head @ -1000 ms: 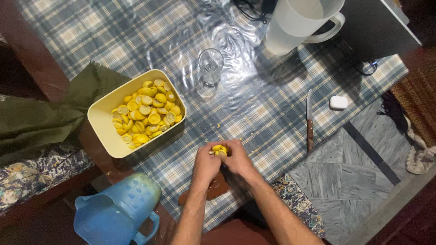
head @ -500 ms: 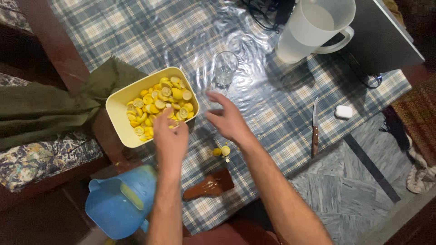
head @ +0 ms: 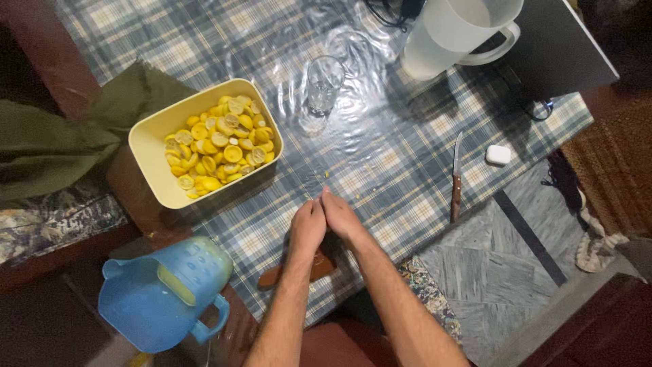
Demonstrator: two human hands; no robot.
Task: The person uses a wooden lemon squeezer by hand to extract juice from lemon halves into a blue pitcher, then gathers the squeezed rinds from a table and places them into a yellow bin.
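Okay, yellow tub (head: 157,178) of cut lemon halves (head: 219,150) sits left of my hands. Left hand (head: 308,226) and right hand (head: 341,216) are pressed side by side on the table; can't tell what they hold. Halves look soft, wet, slippery; I'd grip the rind.

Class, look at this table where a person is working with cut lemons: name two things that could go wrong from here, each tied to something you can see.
1. The knife lies bare near the table's edge, just right of the right hand; a careless reach could knock it off or cut a finger.
2. The blue jug sits low beside the left forearm, and the tub of lemon halves overhangs the table edge; a stray elbow or nudge might upset either.
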